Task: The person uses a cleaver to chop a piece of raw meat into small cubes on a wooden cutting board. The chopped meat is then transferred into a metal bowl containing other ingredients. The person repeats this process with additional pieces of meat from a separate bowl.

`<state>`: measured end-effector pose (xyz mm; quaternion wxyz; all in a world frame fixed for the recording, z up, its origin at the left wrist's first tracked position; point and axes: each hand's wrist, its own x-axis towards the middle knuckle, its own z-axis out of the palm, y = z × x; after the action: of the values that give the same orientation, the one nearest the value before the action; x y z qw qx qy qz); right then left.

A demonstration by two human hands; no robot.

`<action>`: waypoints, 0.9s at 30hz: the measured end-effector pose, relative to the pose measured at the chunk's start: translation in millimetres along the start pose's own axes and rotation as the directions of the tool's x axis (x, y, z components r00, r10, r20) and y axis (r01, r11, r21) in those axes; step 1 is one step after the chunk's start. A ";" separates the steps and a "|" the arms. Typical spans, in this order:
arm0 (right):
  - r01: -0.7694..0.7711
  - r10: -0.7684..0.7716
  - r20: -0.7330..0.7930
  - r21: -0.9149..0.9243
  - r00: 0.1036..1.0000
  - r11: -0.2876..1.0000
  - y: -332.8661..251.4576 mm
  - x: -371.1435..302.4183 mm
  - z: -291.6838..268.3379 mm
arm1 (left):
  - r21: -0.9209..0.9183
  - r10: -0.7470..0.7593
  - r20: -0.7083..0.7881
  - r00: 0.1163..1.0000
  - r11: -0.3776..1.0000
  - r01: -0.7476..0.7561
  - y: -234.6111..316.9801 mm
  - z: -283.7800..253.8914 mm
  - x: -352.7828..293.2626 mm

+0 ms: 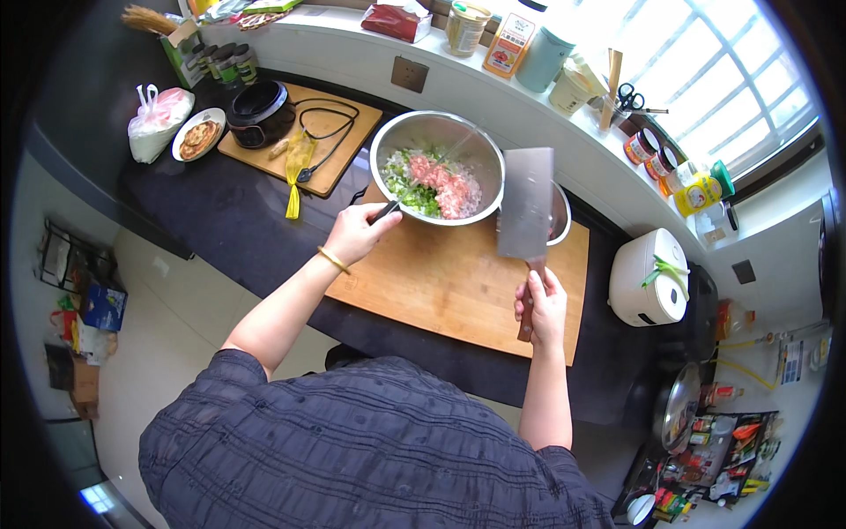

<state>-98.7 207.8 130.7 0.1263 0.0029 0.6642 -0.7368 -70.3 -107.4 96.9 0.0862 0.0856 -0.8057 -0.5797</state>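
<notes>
My right hand (542,304) is wrapped round the brown wooden handle of a cleaver (526,198), its broad blade raised upright over the wooden cutting board (441,282). With my left hand (357,234) I grip a short black handle (384,212) at the near left rim of a large steel bowl (480,159); whether it belongs to the bowl I cannot tell. Inside that bowl lie pink minced meat (441,181), chopped greens (410,196) and pale chopped pieces. A smaller steel bowl (564,212) is partly hidden behind the blade.
To the left, a black electric pot (260,115) with its cord and a yellow bag (298,167) lie on another board (339,172). A plate of flatbread (199,137) stands beside it. A white rice cooker (648,278) is at the right. Jars and scissors (627,97) line the sill.
</notes>
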 end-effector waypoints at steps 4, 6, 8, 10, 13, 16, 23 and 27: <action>0.097 -0.070 -0.248 0.099 0.966 0.990 21.1 -30.6 -47.4 | 0.300 0.506 0.166 0.846 0.792 -0.532 -12.8 -14.8 -27.5; 0.132 -0.127 -0.290 -0.002 0.949 0.991 35.0 -44.1 -73.9 | 0.475 0.458 0.334 0.824 0.674 -0.567 -23.0 -19.3 -48.8; 0.083 -0.141 -0.348 -0.176 0.927 0.981 45.7 -56.0 -94.3 | 0.597 0.379 0.430 0.819 0.562 -0.573 -42.1 -17.9 -65.1; 0.033 -0.163 -0.380 -0.325 0.910 0.945 57.5 -62.6 -112.0 | 0.659 0.332 0.456 0.826 0.497 -0.564 -64.4 -12.0 -68.8; 0.002 -0.213 -0.423 -0.447 0.881 0.895 79.7 -62.8 -137.9 | 0.727 0.293 0.464 0.836 0.413 -0.548 -92.4 -4.1 -62.7; -0.021 -0.257 -0.449 -0.525 0.856 0.851 98.1 -61.6 -157.7 | 0.741 0.340 0.441 0.831 0.384 -0.551 -100.7 2.4 -51.5; -0.069 -0.361 -0.445 -0.702 0.820 0.709 109.4 -58.5 -174.8 | 0.795 0.342 0.367 0.865 0.368 -0.482 -117.3 8.2 -27.7; -0.110 -0.381 -0.413 -0.784 0.828 0.611 112.6 -59.2 -180.1 | 0.837 0.339 0.337 0.878 0.320 -0.445 -117.2 8.9 -23.4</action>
<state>-49.4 385.3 9.6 -0.1375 0.1032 0.9213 -0.3487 -45.2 -130.3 -18.0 0.1242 -0.1083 -0.9860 -0.0260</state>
